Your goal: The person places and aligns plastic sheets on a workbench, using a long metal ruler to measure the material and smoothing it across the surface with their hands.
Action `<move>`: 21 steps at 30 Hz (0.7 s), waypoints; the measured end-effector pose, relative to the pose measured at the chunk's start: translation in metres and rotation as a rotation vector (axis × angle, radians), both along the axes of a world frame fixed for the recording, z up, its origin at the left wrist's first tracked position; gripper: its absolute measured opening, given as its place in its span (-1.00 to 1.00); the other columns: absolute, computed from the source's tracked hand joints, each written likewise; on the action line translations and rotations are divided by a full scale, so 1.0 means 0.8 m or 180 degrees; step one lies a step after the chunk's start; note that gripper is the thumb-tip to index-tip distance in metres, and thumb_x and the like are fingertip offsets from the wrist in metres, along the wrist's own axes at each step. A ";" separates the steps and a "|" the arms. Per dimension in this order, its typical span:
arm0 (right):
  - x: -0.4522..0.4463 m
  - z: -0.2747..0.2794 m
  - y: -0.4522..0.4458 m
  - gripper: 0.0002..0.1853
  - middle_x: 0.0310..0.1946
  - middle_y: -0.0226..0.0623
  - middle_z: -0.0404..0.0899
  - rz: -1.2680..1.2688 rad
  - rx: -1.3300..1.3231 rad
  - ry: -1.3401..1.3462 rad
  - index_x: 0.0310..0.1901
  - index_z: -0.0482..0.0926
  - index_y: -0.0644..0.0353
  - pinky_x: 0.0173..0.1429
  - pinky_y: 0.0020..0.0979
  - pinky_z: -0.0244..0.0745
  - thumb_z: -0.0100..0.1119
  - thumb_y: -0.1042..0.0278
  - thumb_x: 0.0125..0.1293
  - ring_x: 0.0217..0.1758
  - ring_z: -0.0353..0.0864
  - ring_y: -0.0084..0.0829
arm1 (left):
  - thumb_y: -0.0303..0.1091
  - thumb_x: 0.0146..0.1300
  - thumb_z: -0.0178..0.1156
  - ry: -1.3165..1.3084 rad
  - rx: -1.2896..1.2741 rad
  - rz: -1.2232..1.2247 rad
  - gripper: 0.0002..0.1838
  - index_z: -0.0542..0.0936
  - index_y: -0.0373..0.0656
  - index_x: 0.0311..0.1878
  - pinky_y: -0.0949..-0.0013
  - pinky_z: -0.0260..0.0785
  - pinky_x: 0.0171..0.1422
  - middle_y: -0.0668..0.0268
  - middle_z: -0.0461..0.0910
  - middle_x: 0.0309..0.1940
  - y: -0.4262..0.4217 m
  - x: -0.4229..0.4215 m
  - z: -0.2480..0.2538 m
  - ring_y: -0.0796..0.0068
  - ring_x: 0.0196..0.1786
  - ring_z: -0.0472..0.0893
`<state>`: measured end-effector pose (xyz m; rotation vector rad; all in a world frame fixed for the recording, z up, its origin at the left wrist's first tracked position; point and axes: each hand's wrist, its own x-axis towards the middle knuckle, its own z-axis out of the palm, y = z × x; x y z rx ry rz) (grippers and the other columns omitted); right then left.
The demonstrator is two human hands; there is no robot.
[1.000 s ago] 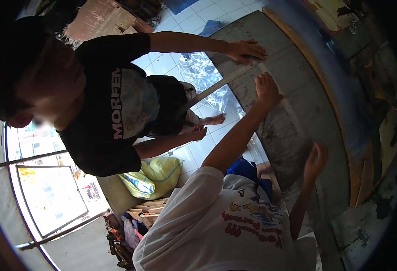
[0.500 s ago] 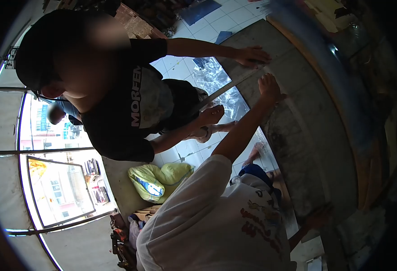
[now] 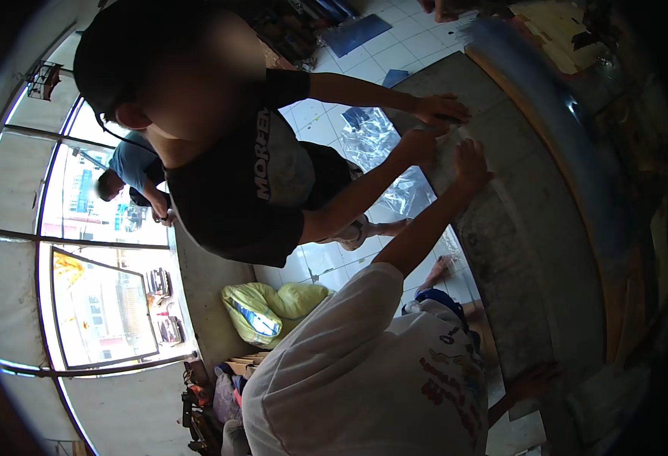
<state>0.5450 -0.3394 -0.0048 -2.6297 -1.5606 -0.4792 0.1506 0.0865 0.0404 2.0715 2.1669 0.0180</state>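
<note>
The left hand bears on a pale strip near the bench's long edge beside the people; its fingers bend, but whether they grip cannot be told. The strip runs along the bench. The right hand, dim, spreads released farther along. A co-worker's hands meet the strip's other end.
</note>
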 end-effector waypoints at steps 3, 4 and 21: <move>0.004 -0.012 -0.018 -0.49 0.33 0.07 0.13 -0.0372 -0.0325 -0.0212 0.35 0.20 0.14 0.37 -0.08 0.12 -0.34 0.07 0.47 0.34 0.18 0.05 | 0.30 -0.06 0.23 -0.0171 0.0596 -0.0056 -0.05 0.28 -0.34 0.19 0.07 0.00 0.31 -0.05 0.23 0.20 -0.010 0.000 -0.023 0.03 0.29 0.19; 0.011 -0.021 -0.025 -0.48 0.34 0.02 0.14 0.0072 -0.0128 -0.0575 0.36 0.18 0.11 0.36 -0.08 0.14 -0.35 0.05 0.47 0.34 0.20 0.05 | 0.29 -0.04 0.23 -0.0170 0.0543 -0.0028 -0.06 0.27 -0.33 0.20 0.05 -0.01 0.32 -0.04 0.23 0.20 -0.013 -0.003 -0.025 0.03 0.30 0.18; -0.018 0.016 -0.003 -0.49 0.34 0.04 0.14 -0.0231 0.0106 0.0017 0.34 0.24 0.11 0.40 -0.07 0.04 -0.34 0.05 0.47 0.37 0.15 0.01 | 0.14 0.23 0.04 -0.0187 0.1059 -0.0225 -0.29 0.26 -0.31 0.20 -0.09 0.03 0.32 -0.17 0.13 0.29 -0.060 0.023 -0.032 -0.06 0.38 0.10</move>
